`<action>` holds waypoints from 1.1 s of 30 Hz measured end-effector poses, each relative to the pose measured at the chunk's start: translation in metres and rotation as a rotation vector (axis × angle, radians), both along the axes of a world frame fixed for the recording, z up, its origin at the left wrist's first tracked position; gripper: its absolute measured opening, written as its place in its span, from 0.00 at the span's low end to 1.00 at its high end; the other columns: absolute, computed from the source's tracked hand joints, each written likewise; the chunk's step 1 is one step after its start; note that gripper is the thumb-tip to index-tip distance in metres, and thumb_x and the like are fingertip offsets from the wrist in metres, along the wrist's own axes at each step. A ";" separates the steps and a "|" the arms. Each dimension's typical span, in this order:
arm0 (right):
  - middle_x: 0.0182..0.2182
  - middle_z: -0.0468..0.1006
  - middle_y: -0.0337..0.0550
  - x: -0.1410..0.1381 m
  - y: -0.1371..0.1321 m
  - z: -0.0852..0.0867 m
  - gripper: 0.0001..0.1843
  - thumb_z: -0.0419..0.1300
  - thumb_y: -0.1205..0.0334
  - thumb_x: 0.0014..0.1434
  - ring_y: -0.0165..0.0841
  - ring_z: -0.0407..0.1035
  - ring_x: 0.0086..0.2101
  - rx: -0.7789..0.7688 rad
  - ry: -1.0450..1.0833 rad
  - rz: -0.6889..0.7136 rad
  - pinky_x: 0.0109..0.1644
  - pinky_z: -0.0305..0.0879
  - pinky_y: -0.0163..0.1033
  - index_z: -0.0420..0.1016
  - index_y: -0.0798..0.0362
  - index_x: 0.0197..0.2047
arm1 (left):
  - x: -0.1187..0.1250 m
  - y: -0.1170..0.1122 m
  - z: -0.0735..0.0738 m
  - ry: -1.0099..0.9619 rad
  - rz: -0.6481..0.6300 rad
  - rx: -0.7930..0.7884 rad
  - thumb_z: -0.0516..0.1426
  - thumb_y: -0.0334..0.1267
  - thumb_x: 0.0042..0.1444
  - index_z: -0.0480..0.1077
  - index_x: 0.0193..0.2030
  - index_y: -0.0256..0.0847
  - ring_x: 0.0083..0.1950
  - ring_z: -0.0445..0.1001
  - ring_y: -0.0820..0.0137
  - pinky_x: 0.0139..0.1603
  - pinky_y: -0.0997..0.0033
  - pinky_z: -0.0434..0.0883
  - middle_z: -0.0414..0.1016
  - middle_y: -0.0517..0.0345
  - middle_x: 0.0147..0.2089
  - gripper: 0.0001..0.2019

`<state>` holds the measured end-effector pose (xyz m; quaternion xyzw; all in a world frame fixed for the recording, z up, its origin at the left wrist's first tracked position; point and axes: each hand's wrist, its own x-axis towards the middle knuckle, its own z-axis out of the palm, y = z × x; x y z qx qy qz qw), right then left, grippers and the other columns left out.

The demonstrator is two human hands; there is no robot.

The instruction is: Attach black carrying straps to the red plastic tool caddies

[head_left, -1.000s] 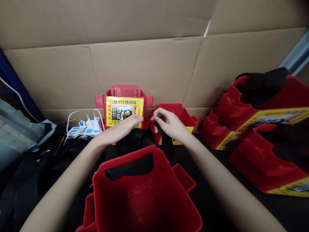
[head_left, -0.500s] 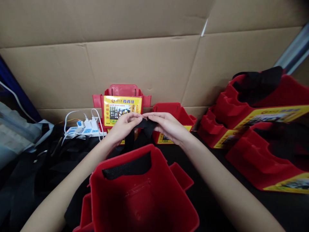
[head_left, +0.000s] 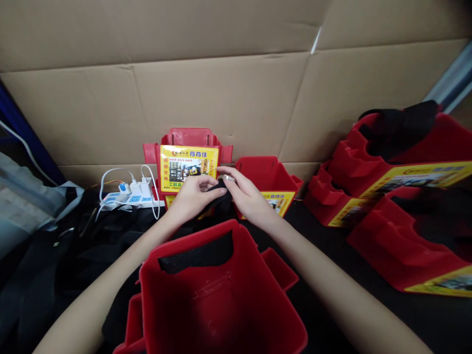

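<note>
Right in front of me a red plastic tool box (head_left: 221, 295) stands with its open mouth toward me. A black strap (head_left: 220, 202) shows beyond its far edge, and more black webbing (head_left: 199, 253) fills the slot in its back wall. My left hand (head_left: 195, 196) pinches the strap between thumb and fingers. From the other side my right hand (head_left: 249, 196), with a ring on one finger, is closed on the same strap, its fingertips close to the left thumb. The fingers partly hide the strap's end.
Behind the hands stand a red box with a yellow label (head_left: 190, 169) and another red box (head_left: 263, 179). Several red boxes (head_left: 398, 147) with black straps are at the right. A white power strip (head_left: 129, 199) with chargers and black webbing (head_left: 84, 255) lie left. Cardboard (head_left: 221, 103) lines the back.
My right hand has turned over, so its back and ring now show, and its fingers have folded closer round the strap. My left hand keeps its pinch. The view has shifted slightly.
</note>
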<state>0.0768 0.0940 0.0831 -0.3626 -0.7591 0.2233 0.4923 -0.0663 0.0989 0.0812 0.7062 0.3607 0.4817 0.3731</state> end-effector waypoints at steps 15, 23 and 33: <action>0.34 0.70 0.46 0.013 0.005 -0.007 0.09 0.49 0.66 0.60 0.32 0.66 0.37 0.709 -0.304 -0.326 0.41 0.64 0.38 0.69 0.54 0.39 | 0.000 0.001 -0.001 0.042 0.007 0.049 0.57 0.37 0.47 0.61 0.24 0.36 0.25 0.58 0.79 0.29 0.76 0.57 0.60 0.65 0.24 0.09; 0.38 0.73 0.45 0.017 0.005 -0.008 0.09 0.52 0.64 0.59 0.33 0.67 0.39 0.751 -0.340 -0.443 0.38 0.63 0.37 0.73 0.50 0.37 | 0.003 -0.002 0.000 0.074 -0.010 0.055 0.56 0.38 0.49 0.59 0.21 0.37 0.24 0.56 0.78 0.26 0.76 0.54 0.57 0.66 0.21 0.11; 0.36 0.70 0.47 0.016 0.009 -0.011 0.10 0.48 0.66 0.60 0.32 0.66 0.37 0.761 -0.376 -0.395 0.37 0.64 0.36 0.70 0.53 0.40 | 0.002 0.001 -0.002 0.089 -0.017 0.089 0.55 0.39 0.51 0.58 0.21 0.37 0.25 0.54 0.78 0.27 0.76 0.54 0.55 0.65 0.21 0.13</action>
